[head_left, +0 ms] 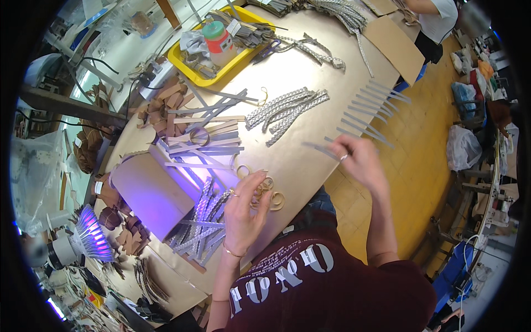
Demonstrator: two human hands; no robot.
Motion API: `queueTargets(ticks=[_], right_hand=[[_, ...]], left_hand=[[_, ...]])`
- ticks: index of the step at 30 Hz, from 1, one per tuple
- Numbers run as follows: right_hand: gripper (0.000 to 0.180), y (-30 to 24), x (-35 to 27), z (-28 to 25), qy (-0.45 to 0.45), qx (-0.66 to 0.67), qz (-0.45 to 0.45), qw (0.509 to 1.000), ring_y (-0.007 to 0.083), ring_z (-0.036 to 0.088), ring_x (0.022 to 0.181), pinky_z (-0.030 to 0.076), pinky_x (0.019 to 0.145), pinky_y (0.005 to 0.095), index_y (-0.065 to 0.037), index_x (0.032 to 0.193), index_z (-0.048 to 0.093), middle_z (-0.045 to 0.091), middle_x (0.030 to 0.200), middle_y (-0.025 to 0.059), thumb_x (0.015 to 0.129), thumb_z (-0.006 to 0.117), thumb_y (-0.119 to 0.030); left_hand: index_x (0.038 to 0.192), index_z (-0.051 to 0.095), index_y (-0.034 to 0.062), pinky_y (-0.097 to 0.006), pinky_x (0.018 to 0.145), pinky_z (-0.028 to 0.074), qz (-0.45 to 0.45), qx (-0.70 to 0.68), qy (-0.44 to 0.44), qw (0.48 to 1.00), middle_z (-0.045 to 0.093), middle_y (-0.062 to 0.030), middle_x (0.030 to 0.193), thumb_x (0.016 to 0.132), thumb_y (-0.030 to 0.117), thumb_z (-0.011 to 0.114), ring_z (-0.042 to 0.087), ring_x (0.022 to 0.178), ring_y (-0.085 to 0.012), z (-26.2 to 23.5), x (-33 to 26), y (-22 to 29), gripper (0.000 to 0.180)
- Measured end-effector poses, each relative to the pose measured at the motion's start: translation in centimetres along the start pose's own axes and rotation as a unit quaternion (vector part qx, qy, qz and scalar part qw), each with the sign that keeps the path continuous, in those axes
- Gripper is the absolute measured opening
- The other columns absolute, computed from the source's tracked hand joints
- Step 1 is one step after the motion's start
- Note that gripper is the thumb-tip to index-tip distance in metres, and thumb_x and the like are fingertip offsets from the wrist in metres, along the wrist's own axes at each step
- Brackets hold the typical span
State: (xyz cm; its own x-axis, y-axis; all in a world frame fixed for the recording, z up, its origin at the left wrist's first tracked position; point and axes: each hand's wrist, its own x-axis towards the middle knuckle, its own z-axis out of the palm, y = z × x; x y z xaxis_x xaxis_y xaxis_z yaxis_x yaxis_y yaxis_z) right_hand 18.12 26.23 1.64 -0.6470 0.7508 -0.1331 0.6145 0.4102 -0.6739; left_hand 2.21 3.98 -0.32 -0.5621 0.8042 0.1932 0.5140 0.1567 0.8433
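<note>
My right hand (359, 161) is closed in a pinch over the table's front edge, a ring on one finger. A thin grey strip (319, 149), slightly blurred, runs out to the left from its fingertips. Beyond it, several similar grey strips (364, 114) lie side by side, their ends sticking out past the edge. My left hand (245, 213) hovers over small tan rings of coiled strip (276, 201), thumb and fingers apart and curved. Some rings show between them. Close to its wrist lies a pile of braided silver-grey straps (202, 224).
A curved brown board (152, 191) stands left of the braids, by a lamp (93, 235) with purple light. Loose grey and tan strips (207, 130) lie behind. Farther back are more braids (287, 110) and a yellow tray (207, 80) holding a green-capped bottle (220, 44). Another person (437, 19) stands far right.
</note>
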Motion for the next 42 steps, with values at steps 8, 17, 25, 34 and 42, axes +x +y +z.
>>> queueTargets(ticks=[8,17,25,34,42], right_hand=[[0.039,6.7,1.4,-0.7,0.062,-0.073,0.167,0.981,0.0232,0.060,0.062,0.047,0.061,0.0364,-0.004,0.074,0.068,0.064,0.066,0.0095,0.082,0.077,-0.040],[0.044,8.0,1.7,0.4,0.053,-0.135,0.224,0.964,0.0262,0.063,0.067,0.048,0.062,0.0387,-0.007,0.068,0.065,0.066,0.068,0.0105,0.081,0.077,-0.047],[0.035,4.8,0.7,1.4,0.189,-0.406,0.122,0.886,0.0303,0.062,0.082,0.045,0.074,0.0439,-0.009,0.083,0.062,0.065,0.081,0.0094,0.084,0.074,-0.042],[0.021,-6.0,4.6,11.3,0.013,-0.085,-0.255,0.963,0.0289,0.060,0.090,0.044,0.081,0.0414,-0.009,0.094,0.067,0.065,0.090,0.0086,0.087,0.073,-0.028],[0.019,-10.2,4.2,18.8,-0.107,-0.168,-0.269,0.942,0.0247,0.059,0.095,0.038,0.083,0.0419,-0.011,0.092,0.070,0.065,0.092,0.0053,0.085,0.073,-0.029]], left_hand=[[0.113,0.067,0.0018,-0.039,0.090,0.053,-0.023,0.015,0.013,1.000,0.067,-0.0168,0.119,0.085,0.001,0.071,0.066,0.107,-0.0344,-0.5,-1.4,-0.9,0.029],[0.111,0.067,0.0036,-0.040,0.089,0.052,-0.013,0.002,-0.006,1.000,0.067,-0.0136,0.117,0.083,0.004,0.073,0.066,0.104,-0.0328,0.3,-1.7,-0.6,0.028],[0.110,0.069,0.0082,-0.039,0.088,0.052,0.052,0.061,-0.017,0.997,0.068,-0.0091,0.117,0.086,0.012,0.073,0.066,0.103,-0.0286,-0.3,-1.9,-0.8,0.025],[0.114,0.067,0.0076,-0.041,0.095,0.048,0.027,0.096,0.019,0.995,0.066,-0.0085,0.117,0.088,0.015,0.070,0.064,0.105,-0.0281,-0.7,-3.5,-1.2,0.027],[0.106,0.070,0.0070,-0.038,0.088,0.052,0.037,0.091,0.069,0.993,0.069,-0.0071,0.109,0.083,0.010,0.076,0.067,0.099,-0.0259,-1.6,-4.7,-1.2,0.024]])
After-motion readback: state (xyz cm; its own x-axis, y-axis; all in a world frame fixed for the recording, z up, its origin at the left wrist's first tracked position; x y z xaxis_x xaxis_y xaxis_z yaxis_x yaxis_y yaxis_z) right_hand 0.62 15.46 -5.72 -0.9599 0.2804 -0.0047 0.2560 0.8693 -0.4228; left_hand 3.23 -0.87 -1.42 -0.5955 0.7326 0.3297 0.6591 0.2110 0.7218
